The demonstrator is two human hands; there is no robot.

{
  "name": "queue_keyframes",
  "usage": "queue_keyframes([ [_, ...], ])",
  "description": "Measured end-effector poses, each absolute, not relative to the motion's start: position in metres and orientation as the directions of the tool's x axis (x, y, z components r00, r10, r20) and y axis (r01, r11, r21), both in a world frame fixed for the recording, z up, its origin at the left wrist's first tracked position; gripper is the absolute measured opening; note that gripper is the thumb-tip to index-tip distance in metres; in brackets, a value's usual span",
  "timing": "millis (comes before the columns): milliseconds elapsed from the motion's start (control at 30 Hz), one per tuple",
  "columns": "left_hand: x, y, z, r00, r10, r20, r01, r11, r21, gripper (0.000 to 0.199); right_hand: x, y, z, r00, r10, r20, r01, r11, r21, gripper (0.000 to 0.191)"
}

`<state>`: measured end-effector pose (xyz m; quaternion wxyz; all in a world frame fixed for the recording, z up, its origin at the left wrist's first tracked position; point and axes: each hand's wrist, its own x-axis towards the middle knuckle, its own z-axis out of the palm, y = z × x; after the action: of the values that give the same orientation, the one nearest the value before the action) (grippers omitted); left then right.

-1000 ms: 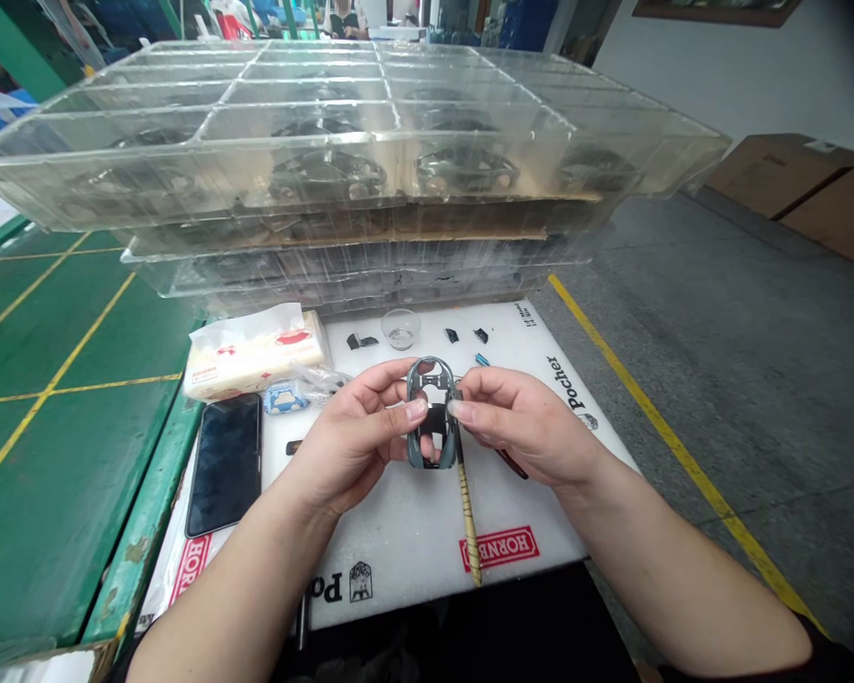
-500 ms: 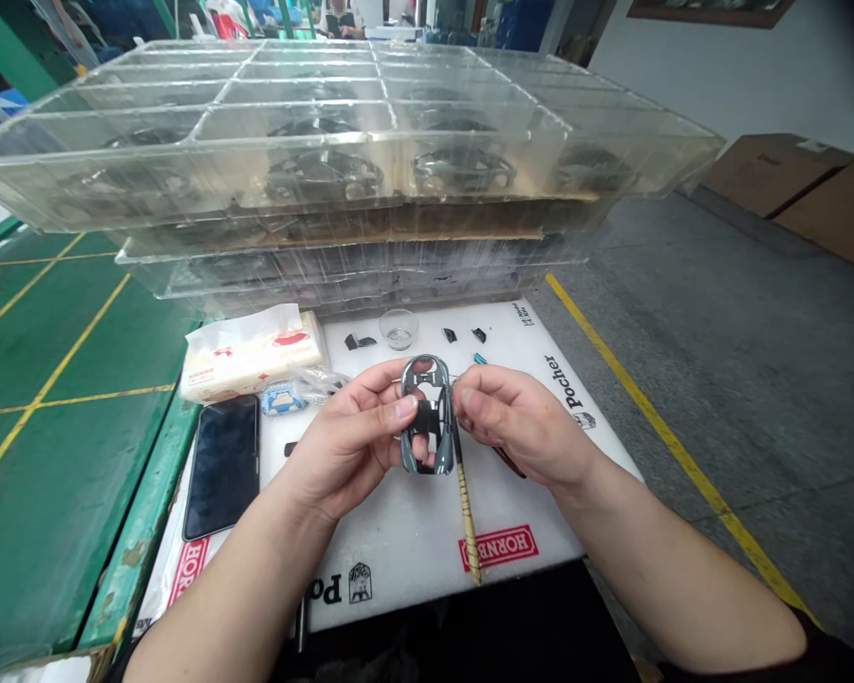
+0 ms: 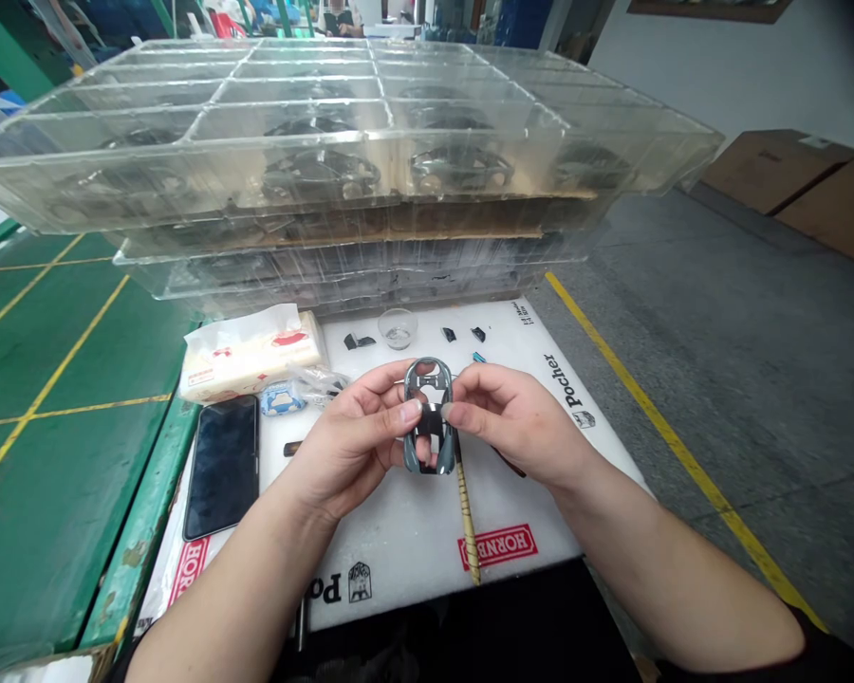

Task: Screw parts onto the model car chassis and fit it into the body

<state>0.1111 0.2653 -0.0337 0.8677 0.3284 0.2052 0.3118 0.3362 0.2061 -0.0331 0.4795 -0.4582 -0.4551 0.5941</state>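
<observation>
Right hand (image 3: pixel 516 413) had moved in since the frame half a second back: its thumb, then just apart from the grey car shell (image 3: pixel 433 417), now lay against the right edge, fingers curled beside it. Hand grasping there; could not tell whether it also pinched some small part.

Left hand (image 3: pixel 366 427) grasped the shell from the left, thumb on top, fingers beneath. Shell upheld between both hands, above the desk (image 3: pixel 391 550), near the tool with the yellow handle (image 3: pixel 468 522).

Risks, my judgement — uneven thumb pressure could bend the thin frame or mark its gloss; a slip of the right thumb could tip it down onto the tool.

Other differences: shell had shifted slightly rightward, left grip unchanged. Small dark parts (image 3: pixel 449 334) and clear cup (image 3: pixel 398 328) lay beyond the hands as before — phone (image 3: pixel 220 467) likewise, off to the left.
</observation>
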Motion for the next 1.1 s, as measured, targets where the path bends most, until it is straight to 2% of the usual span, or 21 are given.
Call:
queue_keyframes([
  [200, 0.1105, 0.2649, -0.0336, 0.74, 0.656, -0.148, -0.375, 0.585, 0.719, 0.046, 0.3343, 0.2068, -0.0329, -0.182, 0.979, -0.088, -0.231, -0.13, -0.964, 0.047],
  [367, 0.1101, 0.2641, -0.0355, 0.745, 0.648, -0.159, -0.321, 0.556, 0.767, 0.047, 0.338, 0.2096, -0.0361, -0.126, 0.991, -0.041, -0.183, -0.064, -0.981, 0.053],
  [567, 0.1079, 0.2645, -0.0376, 0.735, 0.665, -0.137, -0.303, 0.501, 0.811, 0.047, 0.3402, 0.2101, -0.0332, -0.141, 0.988, -0.063, -0.129, -0.082, -0.988, 0.058],
  [800, 0.1077, 0.2644, -0.0363, 0.732, 0.67, -0.124, -0.312, 0.492, 0.813, 0.045, 0.3412, 0.2092, -0.0325, -0.132, 0.989, -0.065, -0.084, -0.077, -0.994, 0.06],
  [967, 0.1084, 0.266, -0.0369, 0.729, 0.668, -0.149, -0.295, 0.503, 0.812, 0.047, 0.3407, 0.2108, -0.0327, -0.165, 0.983, -0.082, -0.127, -0.104, -0.986, 0.063],
  [1100, 0.1093, 0.2688, -0.0358, 0.726, 0.668, -0.161, -0.337, 0.55, 0.764, 0.045, 0.3394, 0.2133, -0.0349, -0.171, 0.983, -0.064, -0.194, -0.097, -0.976, 0.057],
])
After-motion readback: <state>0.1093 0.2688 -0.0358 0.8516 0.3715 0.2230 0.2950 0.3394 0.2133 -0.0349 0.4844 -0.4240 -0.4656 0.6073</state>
